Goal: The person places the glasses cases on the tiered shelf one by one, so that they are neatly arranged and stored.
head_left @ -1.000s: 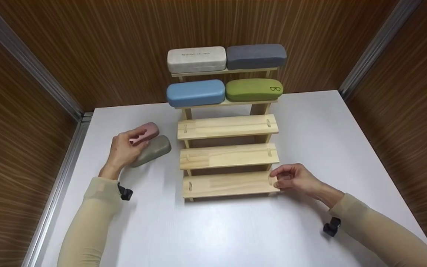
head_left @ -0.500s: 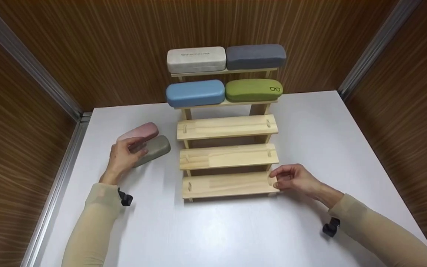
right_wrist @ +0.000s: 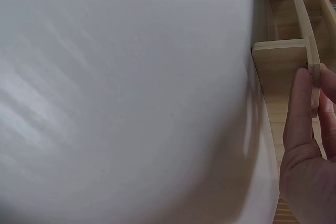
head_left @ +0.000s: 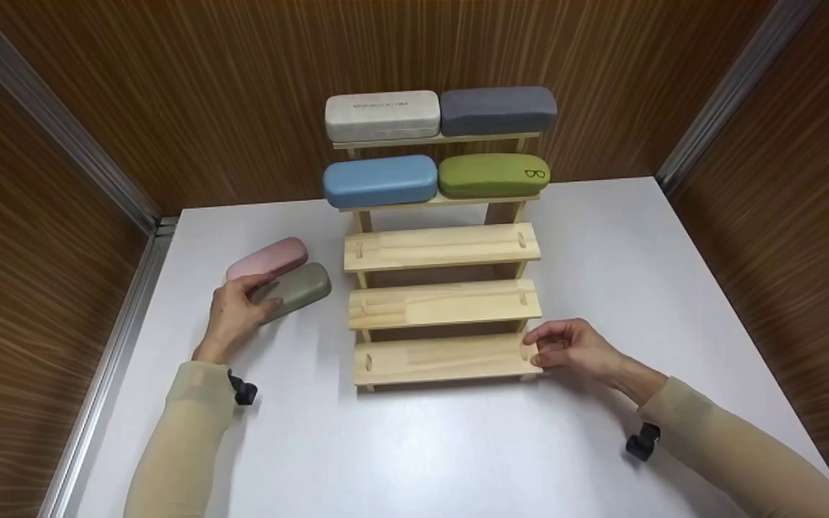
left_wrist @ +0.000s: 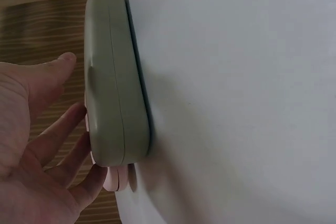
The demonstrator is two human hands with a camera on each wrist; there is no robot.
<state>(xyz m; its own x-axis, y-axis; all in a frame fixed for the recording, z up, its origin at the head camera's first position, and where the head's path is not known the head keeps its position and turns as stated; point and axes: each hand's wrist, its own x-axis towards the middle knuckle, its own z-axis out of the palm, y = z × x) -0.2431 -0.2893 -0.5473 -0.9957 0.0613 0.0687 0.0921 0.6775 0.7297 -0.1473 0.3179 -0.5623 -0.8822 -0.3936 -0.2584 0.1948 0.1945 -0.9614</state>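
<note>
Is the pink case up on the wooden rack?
No, the pink case lies on the white table, beside the grey-green case.

Rack (head_left: pixel 447 247), two cases (head_left: pixel 306 283) on table (head_left: pixel 414 446)

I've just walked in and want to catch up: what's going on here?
A person's left hand is at the grey-green case, thumb apart from it; whether the fingers touch it is hard to tell. That case lies beside the pink case on the white table. The right hand pinches the right end of the wooden stand's lowest shelf. Four more cases sit in pairs higher up: off-white and dark grey on top, blue and green just below.
</note>
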